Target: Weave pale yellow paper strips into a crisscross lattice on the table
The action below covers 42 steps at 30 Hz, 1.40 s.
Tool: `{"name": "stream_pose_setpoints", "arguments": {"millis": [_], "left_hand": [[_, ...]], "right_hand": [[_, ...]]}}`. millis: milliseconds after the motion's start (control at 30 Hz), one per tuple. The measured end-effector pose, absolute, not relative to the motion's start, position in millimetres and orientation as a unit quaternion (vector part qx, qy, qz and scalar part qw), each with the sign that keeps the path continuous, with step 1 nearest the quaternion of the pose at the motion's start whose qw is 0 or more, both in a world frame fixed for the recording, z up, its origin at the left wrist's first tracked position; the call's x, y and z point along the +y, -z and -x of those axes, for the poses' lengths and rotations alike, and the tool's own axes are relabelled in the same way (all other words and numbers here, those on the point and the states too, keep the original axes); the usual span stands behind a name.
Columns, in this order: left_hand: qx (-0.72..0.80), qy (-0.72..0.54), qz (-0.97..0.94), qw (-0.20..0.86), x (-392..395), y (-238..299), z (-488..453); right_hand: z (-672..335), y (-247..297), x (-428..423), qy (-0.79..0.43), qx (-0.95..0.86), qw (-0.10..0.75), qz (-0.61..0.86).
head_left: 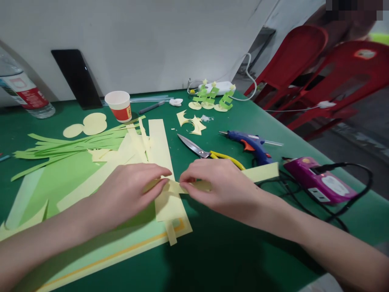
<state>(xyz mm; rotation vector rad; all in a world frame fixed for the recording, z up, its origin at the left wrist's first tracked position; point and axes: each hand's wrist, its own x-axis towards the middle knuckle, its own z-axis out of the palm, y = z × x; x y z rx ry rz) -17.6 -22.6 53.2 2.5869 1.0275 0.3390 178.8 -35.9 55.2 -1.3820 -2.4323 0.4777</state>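
A pale yellow paper strip [261, 172] runs between my two hands, its long end sticking out to the right past my right wrist. My left hand [139, 182] pinches it between thumb and fingertips. Close beside it, my right hand [212, 178] grips the same strip, fingers curled over it. Under and behind my hands lies a wider cream paper piece [159, 142] on top of green and yellow sheets [121, 243]. Scissors [197, 150] with yellow handles rest open just beyond my right hand, partly hidden by it.
A blue glue gun [249, 142] and a purple power socket [319, 182] with black cables lie at right. Small paper plants [209, 99], paper scraps [194, 123], a paper cup [118, 106], green strips [67, 148], a phone [77, 79] and a bottle [27, 89] stand or lie farther back.
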Motion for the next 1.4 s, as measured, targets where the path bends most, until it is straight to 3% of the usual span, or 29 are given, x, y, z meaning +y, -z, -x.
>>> {"name": "stream_pose_setpoints", "arguments": {"millis": [233, 567, 900, 1167, 1400], "left_hand": [[0.344, -0.148, -0.901, 0.22, -20.5, -48.3, 14.8], [0.393, -0.177, -0.86, 0.273, -26.2, -52.2, 12.0], [0.454, -0.137, -0.817, 0.326, -5.3, -53.3, 17.3], [0.526, -0.117, -0.803, 0.253, 30.7, -55.5, 39.9], [0.525, -0.198, -0.801, 0.209, 29.7, -56.9, 40.2]], "right_hand": [[-172.9, -49.2, -40.0, -0.158, -0.855, 0.121, 0.479], [-167.6, -39.0, -44.9, -0.104, -0.843, 0.218, 0.481], [-176.7, -45.5, -37.8, -0.06, -0.85, 0.241, 0.466], [-202.5, -76.8, -27.5, -0.083, -0.813, 0.203, 0.54], [-203.4, -76.2, -26.2, -0.11, -0.816, 0.183, 0.537]]}}
